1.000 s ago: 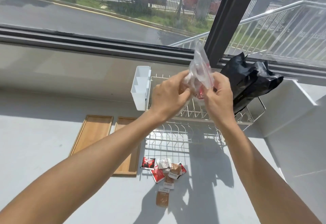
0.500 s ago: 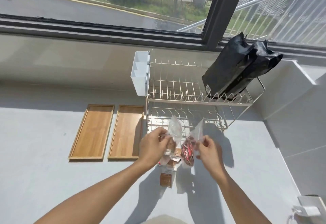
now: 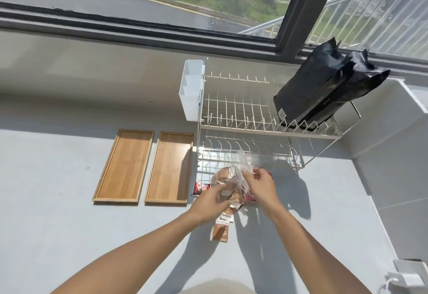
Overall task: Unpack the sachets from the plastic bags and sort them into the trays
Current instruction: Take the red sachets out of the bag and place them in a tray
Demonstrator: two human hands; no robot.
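Low over the grey counter, my right hand (image 3: 260, 183) pinches the top of a clear plastic bag (image 3: 249, 160). My left hand (image 3: 209, 198) grips the same bag lower down, where brown and red sachets show through the plastic. Under and around my hands lies a pile of loose sachets: a brown one (image 3: 221, 231) nearest me and a red-and-black one (image 3: 201, 188) at the left. Two wooden trays lie side by side to the left, the left tray (image 3: 124, 166) and the right tray (image 3: 170, 167), with nothing in them.
A two-tier wire dish rack (image 3: 266, 129) stands right behind the pile, with a white plastic caddy (image 3: 191, 90) on its left end and black foil bags (image 3: 324, 87) on its top tier. A white device (image 3: 406, 275) sits at the lower right. A window ledge runs along the back.
My hands came down from in front of the rack's top tier to the counter with the bag. They drew together, and more sachets now lie in the pile.
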